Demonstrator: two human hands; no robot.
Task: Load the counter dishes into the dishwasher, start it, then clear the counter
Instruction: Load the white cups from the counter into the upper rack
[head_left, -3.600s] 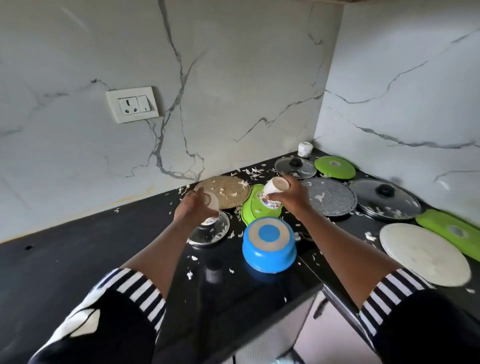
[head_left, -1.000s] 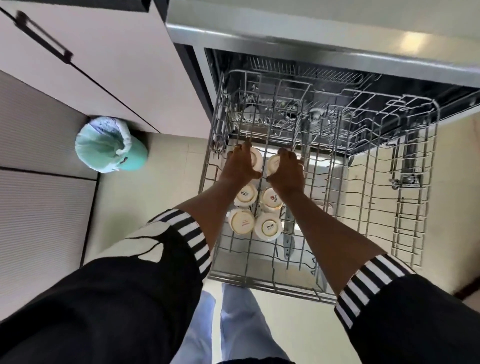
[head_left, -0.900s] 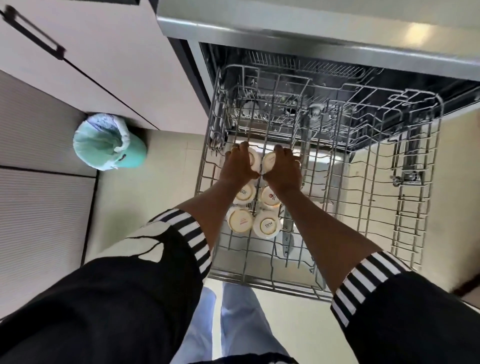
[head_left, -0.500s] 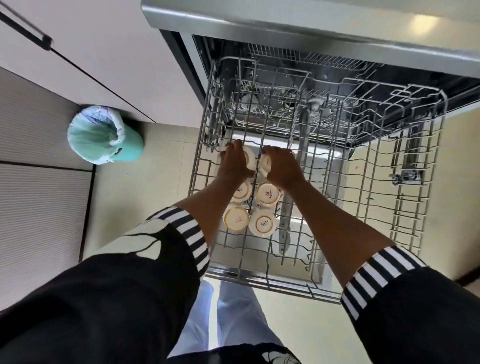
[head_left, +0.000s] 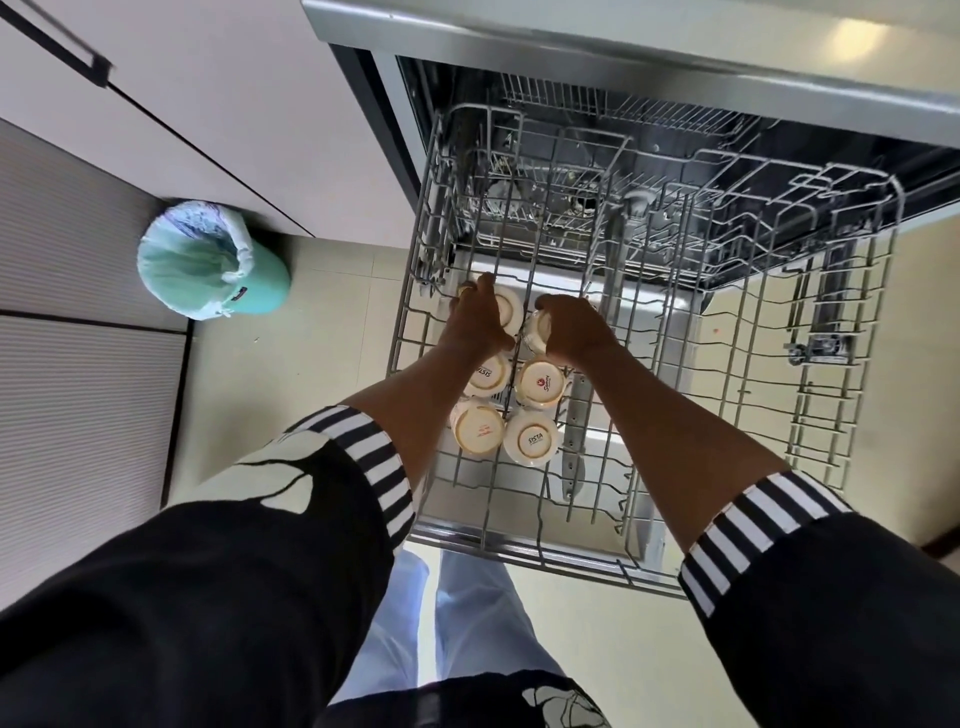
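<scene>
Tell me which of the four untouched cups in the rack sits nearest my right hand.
The cup with the red emblem, in the farther row on the right, just beside the right hand.

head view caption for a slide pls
Left hand and right hand each hold a cup in the pulled-out dishwasher rack, behind four inverted cups.

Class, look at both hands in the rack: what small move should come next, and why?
Probably let go: left hand and right hand grip upturned cups, seemingly seated in the rack behind four others.
</scene>
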